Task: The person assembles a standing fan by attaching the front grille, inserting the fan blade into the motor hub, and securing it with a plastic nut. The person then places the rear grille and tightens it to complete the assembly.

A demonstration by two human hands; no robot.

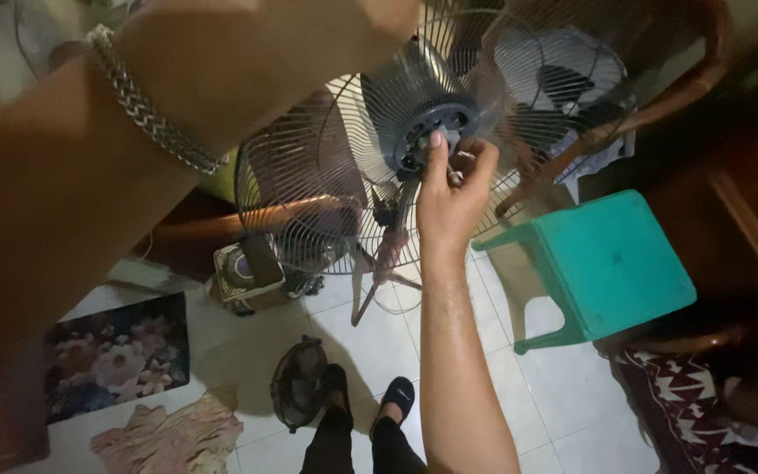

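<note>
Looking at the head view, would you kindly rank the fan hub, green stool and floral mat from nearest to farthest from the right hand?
From the right hand:
1. Fan hub, touched by its fingertips.
2. Green stool, to its right.
3. Floral mat, far lower left on the floor.

Dim room. White tile floor [563,395]. Right of the hand [449,189] stands a green stool [611,259]; beyond it a wooden chair [686,83]. Down left lie a floral mat [116,355] and a pink cloth [173,434].
</note>
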